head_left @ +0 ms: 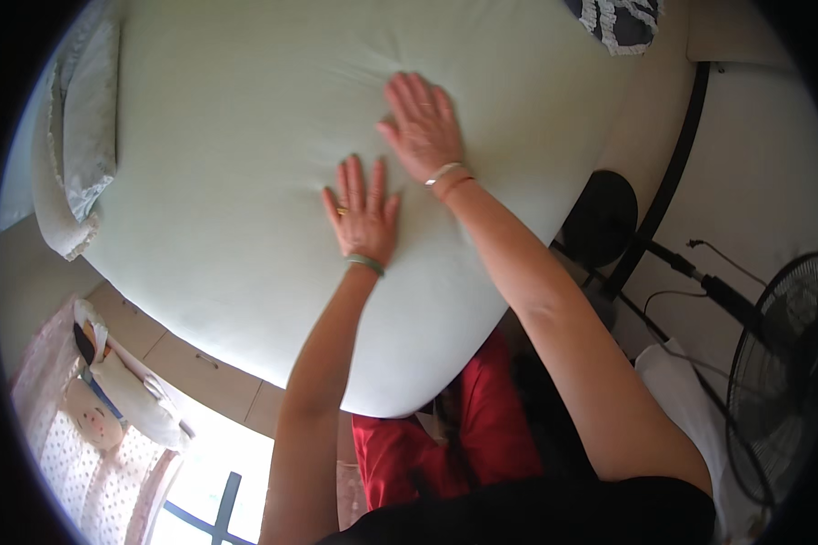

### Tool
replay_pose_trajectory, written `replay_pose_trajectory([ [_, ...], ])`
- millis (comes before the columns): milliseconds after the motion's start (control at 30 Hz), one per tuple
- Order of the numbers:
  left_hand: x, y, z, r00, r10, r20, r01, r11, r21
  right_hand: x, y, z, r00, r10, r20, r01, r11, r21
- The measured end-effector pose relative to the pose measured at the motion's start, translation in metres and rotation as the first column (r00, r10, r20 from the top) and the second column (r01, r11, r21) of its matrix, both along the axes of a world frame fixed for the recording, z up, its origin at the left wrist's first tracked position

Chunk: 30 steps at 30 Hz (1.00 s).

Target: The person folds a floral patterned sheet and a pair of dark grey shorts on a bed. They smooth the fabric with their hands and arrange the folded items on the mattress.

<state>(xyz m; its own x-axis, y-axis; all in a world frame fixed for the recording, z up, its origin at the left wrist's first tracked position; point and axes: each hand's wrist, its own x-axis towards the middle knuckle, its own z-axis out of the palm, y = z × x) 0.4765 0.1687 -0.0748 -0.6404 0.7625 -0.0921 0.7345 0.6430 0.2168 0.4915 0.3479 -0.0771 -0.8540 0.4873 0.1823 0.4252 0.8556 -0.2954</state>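
Observation:
A pale green fitted sheet (227, 182) covers the wide mattress in front of me. My left hand (367, 218) lies flat on it near the middle, fingers spread, with a ring and a green bracelet at the wrist. Farther off and to the right, my right hand (423, 132) also presses palm-down on the sheet, fingers stretched out. Two thin bands circle that wrist. Neither hand holds anything. Small creases show in the cloth around the fingertips.
Pillows (91, 127) with trimmed edges lie at the left. A dark patterned cloth (620, 23) with white fringe sits at the far right corner. On the right stand a fan (782, 363) and cables. A pink dotted curtain (91, 472) hangs lower left, beside drawers (207, 365).

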Motion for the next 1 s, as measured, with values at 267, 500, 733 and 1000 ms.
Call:
replay_pose_trajectory([
  [267,0.206,0.063,0.022,0.588,-0.684,0.432,0.743,0.667,0.044,0.215,0.139,-0.012,0.836,-0.532,0.131,0.534,0.845,0.028],
  [500,0.217,0.03,0.046,0.584,-0.555,0.592,0.44,0.83,0.344,0.279,0.165,0.004,0.732,-0.651,0.2,0.672,0.738,-0.057],
  [733,0.068,0.079,0.081,0.952,-0.046,0.304,0.072,0.994,-0.077,0.09,0.12,0.072,0.988,-0.135,-0.073,0.119,0.976,-0.185],
  [1000,0.006,0.151,0.079,0.942,0.163,0.295,-0.194,0.978,0.081,-0.008,0.148,0.069,0.992,0.114,-0.057,-0.124,0.965,-0.232],
])
